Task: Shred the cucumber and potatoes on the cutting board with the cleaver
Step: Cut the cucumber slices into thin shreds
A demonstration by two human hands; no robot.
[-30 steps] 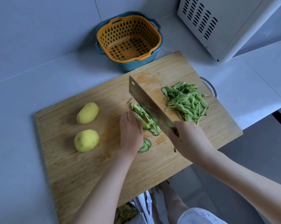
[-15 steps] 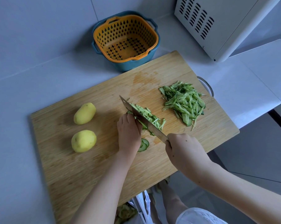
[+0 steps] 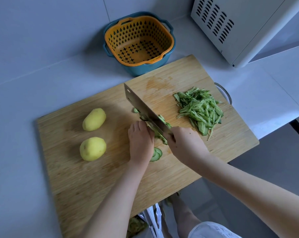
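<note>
I observe the cutting board [image 3: 93, 186] lying at an angle on the pale surface [image 3: 25, 83], its near right corner overhanging the edge.

The right grip [image 3: 186, 145], a bare hand, is closed tight around the handle of the cleaver [image 3: 141, 107]; the handle itself is hidden inside the fist. The blade runs from that hand to the far left, its flat side tilted up toward the camera.

The left grip [image 3: 140, 143], also a bare hand, sits knuckles-up just left of the blade, fingers curled down over the cucumber slices [image 3: 157, 152] and holding them to the board. A few round slices show at the near right side of that hand. Cut strips [image 3: 163, 138] lie against the blade between the two hands.

A pile of cucumber shreds [image 3: 202, 109] rests on the right part of the board, well apart from the hands.

Two whole potatoes lie on the left part of the board, one farther [image 3: 94, 119], one nearer [image 3: 93, 148], close together but not touching.

Beyond the board stands an orange strainer basket [image 3: 114, 38] nested in a blue bowl [image 3: 145, 69]. A white appliance [image 3: 231, 31] with vent slots occupies the far right.
</note>
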